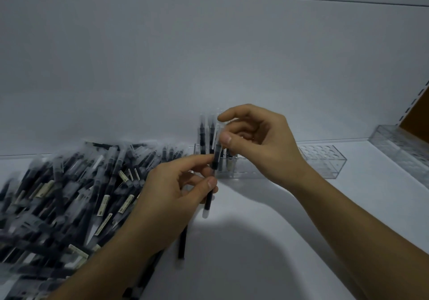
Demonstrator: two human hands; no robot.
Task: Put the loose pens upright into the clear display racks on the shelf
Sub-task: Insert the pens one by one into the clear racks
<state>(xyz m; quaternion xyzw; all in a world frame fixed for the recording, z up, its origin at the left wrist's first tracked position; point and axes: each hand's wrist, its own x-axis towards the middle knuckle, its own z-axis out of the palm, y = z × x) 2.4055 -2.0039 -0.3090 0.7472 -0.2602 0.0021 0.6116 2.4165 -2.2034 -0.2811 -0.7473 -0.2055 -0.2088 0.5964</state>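
Left hand [171, 197] and right hand [260, 144] both pinch one pen [209, 203]; it may slip at release. It could knock the standing pens [201, 135] in the rack [325, 163].

Black barrel, frosted cap and a white tip on the pen [209, 201]. The pile of pens [69, 195] is black and frosted too, flecked with cream labels. Clear rack [325, 160], top dotted with round holes. White shelf [290, 218], brown panel [417, 114] far right.

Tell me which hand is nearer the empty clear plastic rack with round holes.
Right. The right hand is just left of that empty clear plastic rack; the left hand is farther left, by the loose black pens.
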